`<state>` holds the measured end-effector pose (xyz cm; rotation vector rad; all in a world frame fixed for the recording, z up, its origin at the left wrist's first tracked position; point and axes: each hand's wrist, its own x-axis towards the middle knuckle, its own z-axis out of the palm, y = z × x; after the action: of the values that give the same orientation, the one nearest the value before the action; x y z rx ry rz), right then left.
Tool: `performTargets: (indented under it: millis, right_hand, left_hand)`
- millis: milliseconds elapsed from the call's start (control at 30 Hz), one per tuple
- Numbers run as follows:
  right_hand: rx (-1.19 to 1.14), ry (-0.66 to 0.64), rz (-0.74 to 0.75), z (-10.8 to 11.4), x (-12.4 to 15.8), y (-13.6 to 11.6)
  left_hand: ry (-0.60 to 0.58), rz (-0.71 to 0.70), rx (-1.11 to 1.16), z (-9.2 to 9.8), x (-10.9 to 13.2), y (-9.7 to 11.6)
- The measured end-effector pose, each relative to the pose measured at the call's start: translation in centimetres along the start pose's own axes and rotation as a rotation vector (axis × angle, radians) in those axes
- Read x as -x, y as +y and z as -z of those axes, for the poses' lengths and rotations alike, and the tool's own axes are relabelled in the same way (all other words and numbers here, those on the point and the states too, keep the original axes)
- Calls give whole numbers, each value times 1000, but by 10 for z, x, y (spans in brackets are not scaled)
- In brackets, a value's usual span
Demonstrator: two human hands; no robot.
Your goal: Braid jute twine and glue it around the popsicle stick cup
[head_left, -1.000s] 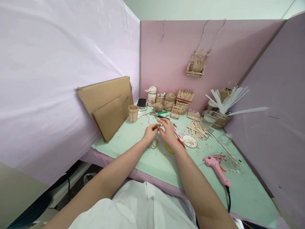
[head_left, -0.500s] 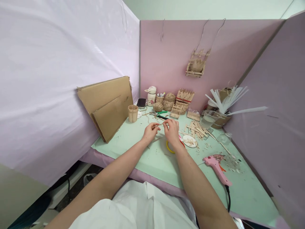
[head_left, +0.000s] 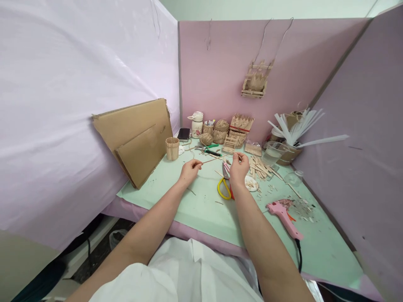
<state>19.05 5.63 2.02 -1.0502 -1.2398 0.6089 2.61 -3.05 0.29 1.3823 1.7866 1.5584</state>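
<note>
A thin brown strand of twine (head_left: 214, 160) stretches between my two hands above the green table. My left hand (head_left: 190, 169) pinches its left end, with fingers closed. At the other end, my right hand (head_left: 239, 165) is closed on the twine with thumb and fingers together. Scissors (head_left: 223, 188) with yellow and red handles lie on the table just left of my right wrist, partly hidden by it. Behind the hands are pliers (head_left: 211, 152) with black and green grips and a ball of twine (head_left: 206, 139).
A pink glue gun (head_left: 285, 218) lies at the right. Wooden sticks (head_left: 260, 168) and a white dish (head_left: 251, 183) are beyond my right hand. Cardboard (head_left: 141, 142) leans at the left beside a wooden cup (head_left: 172, 149). Plastic cups and white strips stand at the back right.
My hands have moved apart, left hand leftward and right hand rightward, drawing the twine out between them. More of the scissors now shows.
</note>
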Motion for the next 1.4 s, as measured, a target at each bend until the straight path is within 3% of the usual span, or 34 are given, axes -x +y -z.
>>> performTargets:
  millis: [200, 367, 433, 533, 600, 733, 933, 1067, 1200, 1400]
  right_hand:
    - [-44, -67, -34, -2, 1, 0]
    - [-65, -297, -38, -8, 10, -4]
    - [-39, -356, 14, -9, 17, -7]
    - [24, -414, 127, -11, 26, -12]
    - [64, -451, 186, -11, 30, -15]
    - [98, -451, 214, -9, 30, -17]
    - [81, -308, 160, -5, 18, -13]
    - [71, -242, 138, -2, 13, -11]
    - [74, -215, 100, -2, 10, -10]
    - [51, -165, 74, -1, 8, -10]
  left_hand:
    - [133, 1, -163, 31, -4, -5]
    - [265, -234, -420, 61, -11, 3]
    - [245, -284, -508, 72, -21, 6]
    - [197, -238, -612, 87, -41, 9]
    - [87, -205, -662, 93, -54, 9]
    - [19, -177, -659, 88, -57, 16]
    - [-95, -279, -598, 46, -18, 37]
    - [-120, -301, -510, 27, -5, 41]
    - [-96, -316, -494, 29, 0, 46]
    - [-33, -379, -525, 54, 2, 70]
